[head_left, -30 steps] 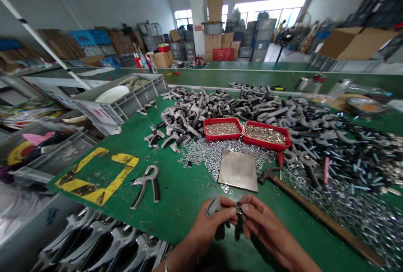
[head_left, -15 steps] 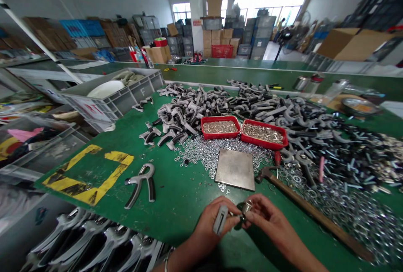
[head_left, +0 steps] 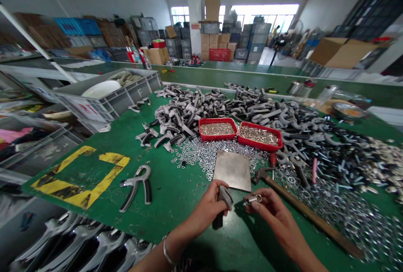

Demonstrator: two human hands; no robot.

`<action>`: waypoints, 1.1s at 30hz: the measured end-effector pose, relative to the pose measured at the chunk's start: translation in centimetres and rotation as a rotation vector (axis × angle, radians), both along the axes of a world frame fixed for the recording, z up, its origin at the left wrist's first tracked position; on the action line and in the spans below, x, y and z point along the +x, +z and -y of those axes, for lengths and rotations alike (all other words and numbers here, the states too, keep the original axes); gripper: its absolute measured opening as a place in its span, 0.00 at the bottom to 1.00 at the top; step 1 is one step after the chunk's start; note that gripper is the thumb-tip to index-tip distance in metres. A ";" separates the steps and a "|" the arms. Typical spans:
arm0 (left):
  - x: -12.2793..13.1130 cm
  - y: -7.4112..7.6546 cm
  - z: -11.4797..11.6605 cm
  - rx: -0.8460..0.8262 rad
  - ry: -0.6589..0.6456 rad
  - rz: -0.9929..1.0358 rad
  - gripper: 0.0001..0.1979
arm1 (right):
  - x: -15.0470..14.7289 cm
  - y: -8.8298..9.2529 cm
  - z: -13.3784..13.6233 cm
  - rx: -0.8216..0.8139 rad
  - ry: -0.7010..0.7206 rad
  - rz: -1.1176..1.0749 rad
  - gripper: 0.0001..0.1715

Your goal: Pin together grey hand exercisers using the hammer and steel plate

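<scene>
My left hand (head_left: 209, 205) is closed around a grey and black hand-grip handle (head_left: 225, 197), tilted over the near part of the table. To its right, my right hand (head_left: 272, 209) pinches a small metal coil spring (head_left: 252, 199) between thumb and fingers. A gap separates the spring from the handle. Just beyond both hands lies a square steel plate (head_left: 233, 169), with a wooden-handled hammer (head_left: 310, 211) to its right. One assembled hand gripper (head_left: 138, 186) rests on the green table to the left.
Two red trays (head_left: 218, 138) of small metal parts stand behind the plate amid loose washers (head_left: 198, 154). Grey handles (head_left: 185, 108) are heaped at the back. A grey crate (head_left: 132, 95) stands at left; yellow tape (head_left: 103, 186) marks the table. Finished grippers (head_left: 82, 242) fill a lower-left bin.
My hands have moved apart, and the handle has turned in my left hand. The spring is now held away from the handle. The view has shifted slightly.
</scene>
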State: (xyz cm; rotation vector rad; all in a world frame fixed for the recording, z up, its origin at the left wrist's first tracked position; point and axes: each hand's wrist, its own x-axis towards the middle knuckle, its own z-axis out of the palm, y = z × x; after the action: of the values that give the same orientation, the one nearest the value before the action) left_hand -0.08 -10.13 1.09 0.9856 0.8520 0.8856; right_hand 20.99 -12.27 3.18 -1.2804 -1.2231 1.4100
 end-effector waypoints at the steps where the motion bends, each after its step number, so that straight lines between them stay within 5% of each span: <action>1: 0.2 0.0 -0.1 0.031 0.028 -0.017 0.17 | -0.1 0.0 0.1 0.004 -0.011 -0.003 0.15; 8: 0.8 -0.1 0.2 0.184 0.108 -0.385 0.19 | -1.7 0.1 0.8 -0.021 -0.101 -0.084 0.17; 14: 2.2 -1.1 0.8 0.063 0.145 -0.253 0.18 | -3.2 0.0 0.8 0.052 -0.181 -0.022 0.19; 16: 2.3 -1.0 1.3 -0.027 0.024 -0.153 0.18 | -3.1 -0.2 0.8 0.059 -0.160 0.005 0.18; 20: 1.7 -0.4 3.2 -0.181 -0.428 0.026 0.24 | -2.5 -0.5 1.8 0.007 -0.026 -0.099 0.16; 22: 1.5 -0.3 4.0 -0.235 -0.509 0.154 0.24 | -1.9 -0.8 2.3 -0.008 0.040 -0.126 0.15; 25: 1.7 -0.8 4.2 -0.299 -0.336 0.225 0.16 | 0.0 -1.8 1.8 0.098 0.117 0.100 0.13; 29: 1.7 -0.7 2.1 -0.176 0.074 0.097 0.15 | 4.8 -3.7 -1.4 0.452 0.027 0.905 0.10; 33: 0.6 0.4 -0.9 0.017 0.039 -0.124 0.19 | 7.9 -4.3 -4.1 0.520 0.051 1.080 0.13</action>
State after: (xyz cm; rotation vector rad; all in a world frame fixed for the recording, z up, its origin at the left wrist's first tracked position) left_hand 0.49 -9.22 1.46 1.0505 0.9732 0.8732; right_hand 28.89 -8.20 -1.11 -1.6464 -2.1361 0.2652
